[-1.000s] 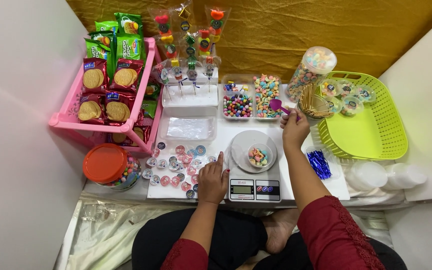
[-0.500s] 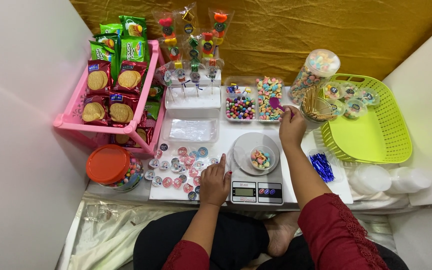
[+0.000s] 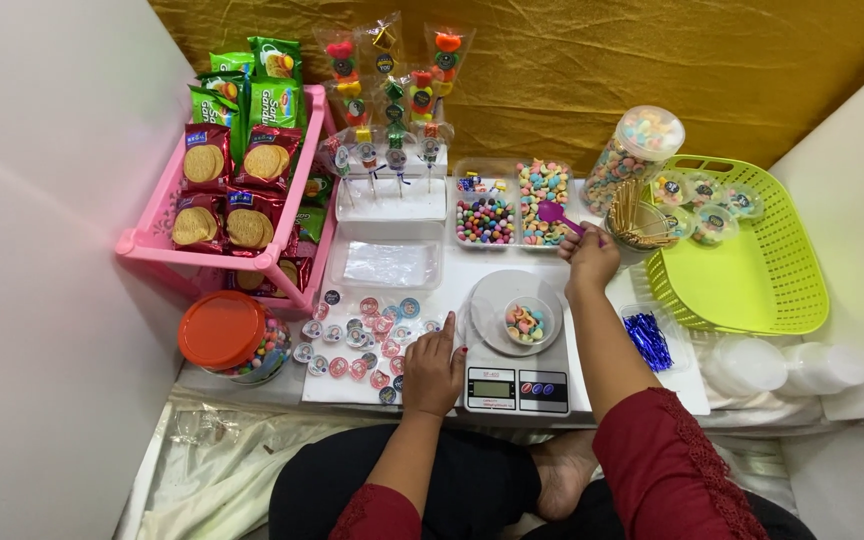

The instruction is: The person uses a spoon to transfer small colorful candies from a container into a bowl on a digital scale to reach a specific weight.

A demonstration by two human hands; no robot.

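My right hand grips a small purple scoop and holds it over a clear tray of pastel candies. Just in front sits a small kitchen scale with a white lid-like dish on it. In that dish stands a small clear cup with a few candies. My left hand rests flat on the white board, index finger stretched out, among several small round sealed cups and right beside the scale.
A second tray of coloured balls sits left of the candy tray. A pink rack of biscuit packs stands at left, an orange-lidded jar in front of it. Candy skewers, a candy jar, wooden sticks, a green basket, blue twist ties.
My right hand has drawn slightly back with the scoop, still over the pastel candy tray. My left hand has stayed on the board.
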